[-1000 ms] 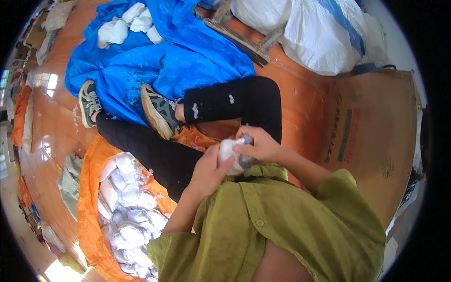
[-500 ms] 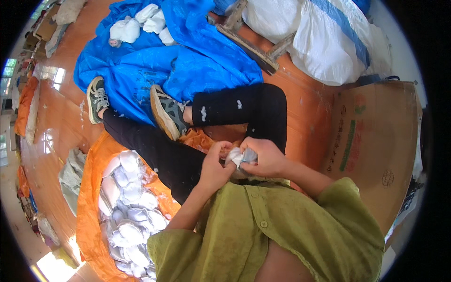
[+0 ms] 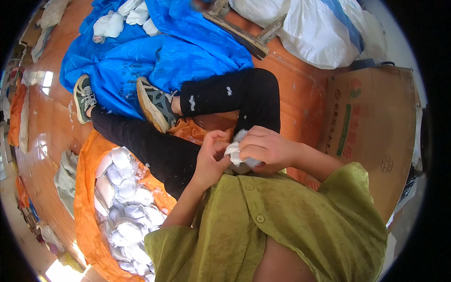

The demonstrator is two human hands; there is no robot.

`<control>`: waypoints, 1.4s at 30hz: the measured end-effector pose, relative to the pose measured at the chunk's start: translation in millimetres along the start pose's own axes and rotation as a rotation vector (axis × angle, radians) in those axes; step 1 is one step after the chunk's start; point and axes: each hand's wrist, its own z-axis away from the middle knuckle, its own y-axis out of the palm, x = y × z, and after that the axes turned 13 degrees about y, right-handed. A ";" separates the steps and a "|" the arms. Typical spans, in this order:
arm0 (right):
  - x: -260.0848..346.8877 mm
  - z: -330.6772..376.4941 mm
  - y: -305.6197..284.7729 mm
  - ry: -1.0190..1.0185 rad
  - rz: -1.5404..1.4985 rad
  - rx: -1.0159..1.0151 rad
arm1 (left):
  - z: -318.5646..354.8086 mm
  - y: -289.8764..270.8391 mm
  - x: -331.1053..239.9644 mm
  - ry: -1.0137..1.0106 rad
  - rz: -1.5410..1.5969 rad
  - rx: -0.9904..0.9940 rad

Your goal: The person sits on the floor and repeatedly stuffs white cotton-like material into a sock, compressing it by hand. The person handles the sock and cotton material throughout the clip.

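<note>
A small white cloth piece [image 3: 233,153] with greyish-white fluff about it is between my two hands, above my lap. My left hand [image 3: 211,162] pinches its left edge between thumb and fingers. From the right, my right hand [image 3: 268,148] grips the same piece, its fingers curled over the top. Pale fluff [image 3: 241,135] shows behind the right fingers. The fingers hide much of the piece, so its full shape cannot be told.
On my left, an orange sack [image 3: 87,202] holds many white, cup-shaped pads [image 3: 129,230]. Ahead lies a blue sheet [image 3: 188,56] with white bundles [image 3: 110,26]. A wooden stool [image 3: 256,44], white sacks [image 3: 317,37] and a cardboard box [image 3: 371,122] stand to the right.
My right hand has turned, its fingers now curled over the white piece, and fluff has come into sight above it. The whole view has shifted slightly.
</note>
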 end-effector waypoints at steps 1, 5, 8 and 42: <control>-0.6 2.0 -0.8 -0.009 -0.002 -0.013 | -0.4 2.9 -1.1 0.172 -0.288 -0.029; 3.4 4.1 -4.1 -0.023 -0.009 -0.082 | -2.7 12.7 -28.7 0.643 -0.908 -0.027; 4.1 3.7 -2.5 -0.035 -0.034 -0.128 | 5.3 15.2 -24.6 0.675 -0.919 -0.028; -28.8 -25.1 32.0 1.004 -0.753 -0.485 | -25.6 11.0 -3.5 -0.039 0.132 -0.206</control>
